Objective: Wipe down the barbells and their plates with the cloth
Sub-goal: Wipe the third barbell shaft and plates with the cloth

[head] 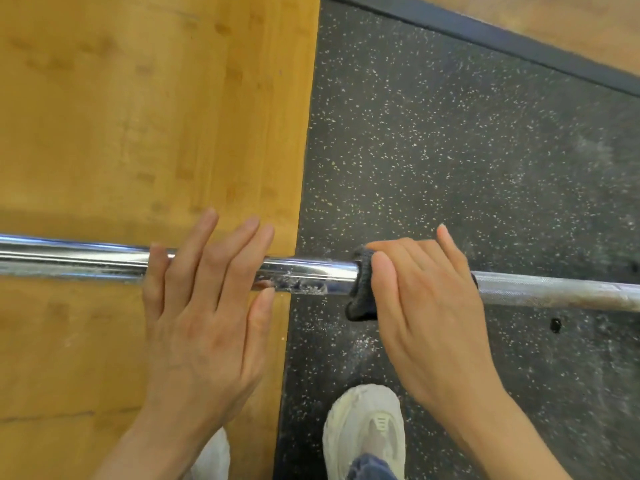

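A chrome barbell (308,276) runs left to right across the view, above the floor. Its left part is a thick shiny sleeve; its right part is a thinner, dull knurled shaft (554,289). My left hand (204,306) rests flat on the sleeve with straight, spread fingers. My right hand (422,299) is wrapped over a dark cloth (360,303) where the sleeve meets the shaft, gripping cloth and bar together. Most of the cloth is hidden under that hand. No plates are in view.
Below the bar lie a yellow wooden platform (138,116) on the left and black speckled rubber flooring (450,150) on the right. My pale sneaker (367,431) stands on the rubber below the hands. A dark strip (519,43) edges the rubber at top right.
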### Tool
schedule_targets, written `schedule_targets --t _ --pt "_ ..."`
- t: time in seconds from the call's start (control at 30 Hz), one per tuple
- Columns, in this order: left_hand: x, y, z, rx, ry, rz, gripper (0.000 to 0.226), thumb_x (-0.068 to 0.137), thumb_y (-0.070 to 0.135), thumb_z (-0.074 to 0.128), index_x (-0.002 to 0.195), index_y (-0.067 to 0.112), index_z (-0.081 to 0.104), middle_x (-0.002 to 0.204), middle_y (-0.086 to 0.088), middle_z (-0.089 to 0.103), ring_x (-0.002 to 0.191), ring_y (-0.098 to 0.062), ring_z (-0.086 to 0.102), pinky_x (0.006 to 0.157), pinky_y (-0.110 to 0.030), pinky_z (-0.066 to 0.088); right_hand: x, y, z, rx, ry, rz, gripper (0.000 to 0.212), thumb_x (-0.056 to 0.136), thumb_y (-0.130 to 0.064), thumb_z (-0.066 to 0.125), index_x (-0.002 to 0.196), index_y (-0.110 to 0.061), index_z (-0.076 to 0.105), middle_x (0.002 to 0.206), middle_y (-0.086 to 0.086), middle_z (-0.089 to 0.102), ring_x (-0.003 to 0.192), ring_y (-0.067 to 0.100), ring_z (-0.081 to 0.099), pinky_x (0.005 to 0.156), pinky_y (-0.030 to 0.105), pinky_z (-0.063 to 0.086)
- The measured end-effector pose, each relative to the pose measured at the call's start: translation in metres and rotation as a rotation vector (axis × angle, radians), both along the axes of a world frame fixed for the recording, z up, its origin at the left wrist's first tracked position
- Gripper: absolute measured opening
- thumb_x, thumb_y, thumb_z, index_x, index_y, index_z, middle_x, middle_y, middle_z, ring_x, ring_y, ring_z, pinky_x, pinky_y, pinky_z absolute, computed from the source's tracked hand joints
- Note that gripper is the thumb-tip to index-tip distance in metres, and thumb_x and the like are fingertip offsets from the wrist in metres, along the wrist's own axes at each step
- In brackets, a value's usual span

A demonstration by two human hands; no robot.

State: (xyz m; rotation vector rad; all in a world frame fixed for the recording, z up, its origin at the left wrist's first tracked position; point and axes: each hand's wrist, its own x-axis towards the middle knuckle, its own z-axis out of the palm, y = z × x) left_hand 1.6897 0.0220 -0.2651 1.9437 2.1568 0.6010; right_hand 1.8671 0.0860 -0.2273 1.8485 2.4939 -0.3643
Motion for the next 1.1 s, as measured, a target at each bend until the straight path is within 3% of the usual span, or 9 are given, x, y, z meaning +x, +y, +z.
schedule_targets --t 0.13,0.23,0.37,0.53,0.63,0.77,0.9,1.0,1.1 --pt "0.002 -0.009 -0.006 0.017 0.016 -0.004 0.046 0.108 0.029 0.026 0.142 0.012 0.051 0.144 -0.003 0.051 0.147 -0.025 0.025 0.124 -0.037 -0.004 -0.027 -0.001 -0.004 -0.082 0.028 0.2 0.051 0.108 -0.032 0.015 0.107 -0.023 0.065 0.098 -0.007 0.066 0.093 0.019 0.061 0.117 0.042 0.031" --pt "0.003 -0.016 -0.007 0.025 0.012 -0.003 0.046 0.108 0.031 0.024 0.143 0.015 0.047 0.145 -0.001 0.05 0.147 -0.024 0.025 0.124 -0.037 -0.004 -0.001 -0.015 0.0 -0.058 0.061 0.224 0.048 0.109 -0.032 0.015 0.124 -0.022 0.06 0.111 -0.01 0.064 0.107 0.015 0.06 0.12 0.043 0.027" --pt "0.005 -0.022 -0.011 0.038 0.031 0.012 0.046 0.108 0.033 0.022 0.145 0.017 0.044 0.147 0.0 0.046 0.148 -0.023 0.023 0.124 -0.037 -0.005 -0.002 -0.025 0.002 -0.025 0.086 0.166 0.049 0.109 -0.033 0.013 0.121 -0.022 0.06 0.111 -0.01 0.063 0.109 0.016 0.06 0.119 0.044 0.027" --pt "0.005 -0.029 -0.013 0.048 0.058 -0.004 0.046 0.108 0.033 0.023 0.147 0.018 0.041 0.15 0.001 0.043 0.148 -0.022 0.022 0.124 -0.037 -0.004 -0.011 -0.022 -0.001 -0.094 0.066 0.327 0.05 0.11 -0.033 0.014 0.126 -0.022 0.06 0.114 -0.01 0.064 0.111 0.012 0.059 0.12 0.04 0.028" --pt "0.006 -0.032 -0.015 0.049 0.064 -0.002 0.046 0.107 0.034 0.023 0.148 0.019 0.038 0.151 0.003 0.04 0.149 -0.021 0.02 0.124 -0.037 -0.004 0.026 -0.028 0.006 -0.072 0.049 0.226 0.043 0.109 -0.031 0.017 0.122 -0.027 0.058 0.109 -0.014 0.061 0.109 0.012 0.059 0.121 0.04 0.024" --pt "0.007 -0.032 -0.018 0.065 0.092 0.013 0.046 0.107 0.034 0.025 0.148 0.019 0.038 0.151 0.002 0.04 0.148 -0.021 0.02 0.124 -0.036 -0.005 -0.009 -0.027 -0.001 -0.046 0.035 0.25 0.046 0.109 -0.03 0.017 0.114 -0.025 0.063 0.107 -0.012 0.066 0.102 0.014 0.062 0.118 0.045 0.031" --pt "0.006 -0.031 -0.018 0.053 0.107 -0.002 0.047 0.108 0.036 0.021 0.149 0.018 0.038 0.152 0.002 0.039 0.148 -0.021 0.02 0.124 -0.036 -0.005 -0.008 -0.031 -0.006 -0.044 0.082 0.325 0.049 0.11 -0.034 0.017 0.133 -0.021 0.058 0.125 -0.01 0.063 0.121 0.013 0.057 0.12 0.044 0.027" --pt "0.006 -0.029 -0.019 0.054 0.102 0.005 0.048 0.108 0.038 0.02 0.149 0.02 0.037 0.152 0.003 0.039 0.149 -0.021 0.02 0.124 -0.036 -0.005 0.029 -0.04 -0.006 0.047 0.079 0.191 0.049 0.11 -0.033 0.019 0.138 -0.019 0.057 0.132 -0.006 0.062 0.132 0.019 0.052 0.124 0.045 0.017" --pt "0.007 -0.025 -0.02 0.061 0.103 0.019 0.048 0.108 0.038 0.021 0.149 0.02 0.037 0.153 0.003 0.039 0.149 -0.021 0.021 0.124 -0.036 -0.004 0.006 -0.04 -0.015 0.115 0.125 0.082 0.049 0.11 -0.031 0.022 0.135 -0.015 0.06 0.133 -0.002 0.064 0.133 0.022 0.052 0.124 0.048 0.017"
